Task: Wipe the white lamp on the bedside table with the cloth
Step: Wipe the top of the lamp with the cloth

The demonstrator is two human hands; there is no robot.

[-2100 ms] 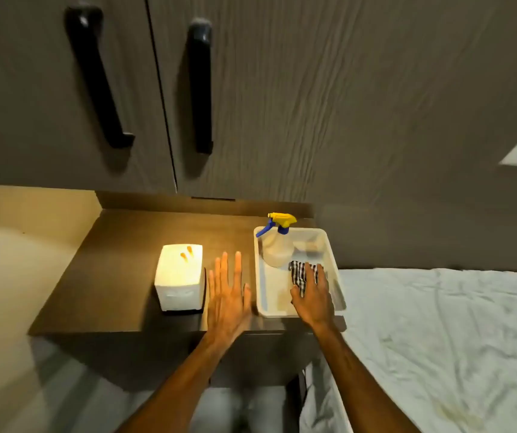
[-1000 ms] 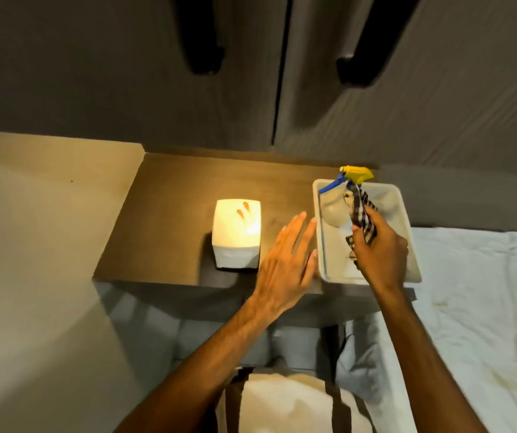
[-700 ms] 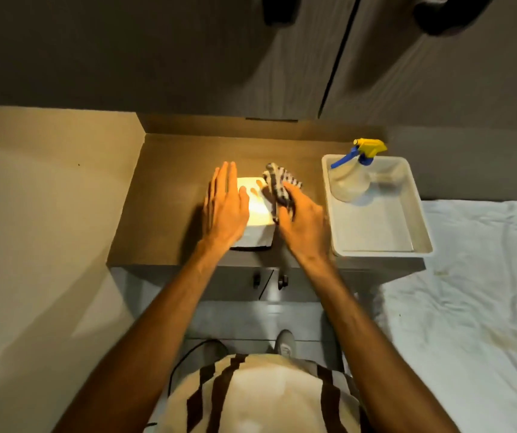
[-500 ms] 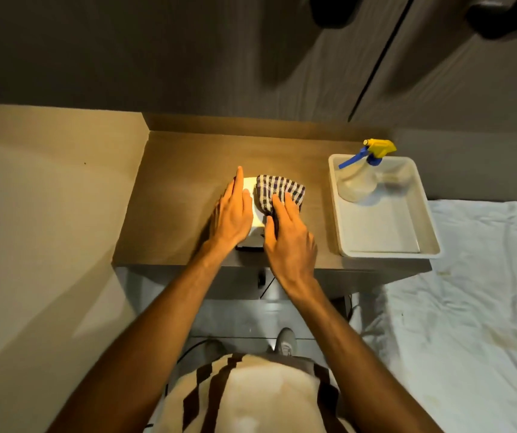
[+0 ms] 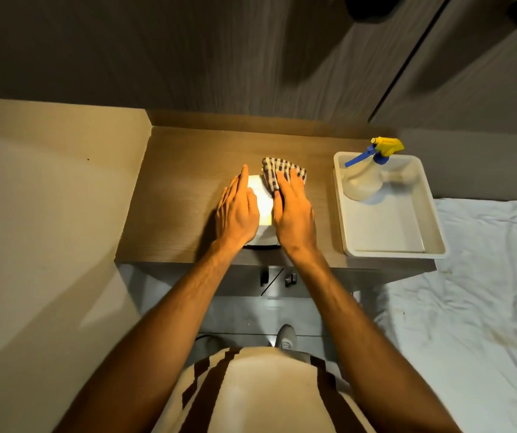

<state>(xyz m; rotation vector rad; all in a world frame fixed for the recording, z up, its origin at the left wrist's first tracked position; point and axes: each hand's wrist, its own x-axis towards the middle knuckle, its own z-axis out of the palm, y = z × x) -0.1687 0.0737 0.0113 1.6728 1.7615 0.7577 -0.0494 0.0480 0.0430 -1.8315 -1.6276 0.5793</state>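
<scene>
The white cube lamp [image 5: 262, 203] glows on the brown bedside table [image 5: 185, 189], mostly covered by my two hands. My left hand [image 5: 236, 214] lies flat against the lamp's left side and top, fingers straight. My right hand [image 5: 293, 212] presses the dark-and-white checked cloth [image 5: 277, 171] onto the lamp's right and far side. The cloth bunches out beyond my fingertips. Only a strip of the lamp's lit top and its near base show between my hands.
A white plastic tray [image 5: 432, 223] sits on the table's right end with a clear spray bottle [image 5: 364, 182], blue and yellow nozzle, at its far end. Wardrobe doors rise behind. A bed with a white sheet [image 5: 475, 307] lies right; a beige wall stands left.
My right hand lifted the cloth out of the tray and carried it left onto the lamp. My left hand moved from the table onto the lamp's left side.
</scene>
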